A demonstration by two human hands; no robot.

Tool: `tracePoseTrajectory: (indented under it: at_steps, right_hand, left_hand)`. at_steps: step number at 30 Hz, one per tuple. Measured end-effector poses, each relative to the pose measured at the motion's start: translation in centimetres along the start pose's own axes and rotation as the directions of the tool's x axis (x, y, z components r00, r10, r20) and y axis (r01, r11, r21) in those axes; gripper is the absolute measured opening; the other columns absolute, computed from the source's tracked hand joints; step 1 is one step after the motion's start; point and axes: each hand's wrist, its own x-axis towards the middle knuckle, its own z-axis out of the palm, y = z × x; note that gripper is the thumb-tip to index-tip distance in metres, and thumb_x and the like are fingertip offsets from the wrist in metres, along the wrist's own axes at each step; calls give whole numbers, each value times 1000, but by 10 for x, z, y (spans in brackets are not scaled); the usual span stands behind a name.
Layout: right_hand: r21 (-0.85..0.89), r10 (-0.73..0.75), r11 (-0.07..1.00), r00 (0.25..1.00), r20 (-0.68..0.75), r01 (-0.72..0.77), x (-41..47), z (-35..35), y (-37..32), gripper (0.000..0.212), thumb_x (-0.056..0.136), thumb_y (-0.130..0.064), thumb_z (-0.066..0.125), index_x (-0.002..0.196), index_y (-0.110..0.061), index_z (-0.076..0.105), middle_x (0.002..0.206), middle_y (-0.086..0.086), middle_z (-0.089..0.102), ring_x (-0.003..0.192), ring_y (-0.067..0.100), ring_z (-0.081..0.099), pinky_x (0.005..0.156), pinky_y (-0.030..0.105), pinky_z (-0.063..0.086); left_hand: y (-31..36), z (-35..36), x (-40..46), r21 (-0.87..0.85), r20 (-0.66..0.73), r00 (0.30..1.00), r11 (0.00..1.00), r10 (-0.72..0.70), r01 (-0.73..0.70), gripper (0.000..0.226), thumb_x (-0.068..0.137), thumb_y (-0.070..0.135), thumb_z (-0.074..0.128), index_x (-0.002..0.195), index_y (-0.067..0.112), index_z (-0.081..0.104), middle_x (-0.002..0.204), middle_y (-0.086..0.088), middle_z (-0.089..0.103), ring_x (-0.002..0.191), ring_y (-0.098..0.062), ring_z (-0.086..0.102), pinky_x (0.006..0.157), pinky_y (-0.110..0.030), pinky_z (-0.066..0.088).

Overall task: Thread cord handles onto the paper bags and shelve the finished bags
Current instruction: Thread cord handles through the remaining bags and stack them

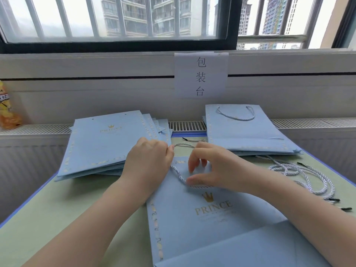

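**Here, mid-thread on a blue bag**

Right now my left hand (149, 158) is curled at the top edge of the flat blue paper bag (202, 228) in front of me, its fingertips closed on the twisted white cord (178, 174) where it meets the bag. My right hand (210, 168) pinches the same cord lower down between thumb and forefinger, on the bag's face just above the gold crown, with the other fingers arched up and loose. A stretch of cord runs between my two hands past the bag's top edge.

To my left lies a fanned stack of unthreaded bags (107, 143). Far right, a pile of finished bags (246, 132) with a cord handle on top. Spare cords (300, 174) lie tangled on the green table (67, 209) to my right. A paper sign (201, 76) hangs on the wall beneath the window, and an orange bottle (7, 108) stands at far left.
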Motion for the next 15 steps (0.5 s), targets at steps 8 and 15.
tracePoseTrajectory:
  at_steps: [8,15]
  right_hand:
    - [-210,-10,977,989,147,41,-4,10,-21,10,88,-32,61,92,-23,60,91,-8,57,86,9,49,82,28,42]
    - [-310,0,951,1000,20,6,-3,11,-18,10,96,-29,45,92,-20,43,83,-4,52,77,19,44,72,33,40]
  left_hand:
    - [-11,4,4,112,86,993,991,-83,73,43,100,39,30,64,17,32,73,-2,43,74,-28,45,65,-30,33]
    - [-8,2,3,143,202,976,988,-77,49,49,95,57,31,65,19,36,71,3,45,76,-24,47,65,-31,34]
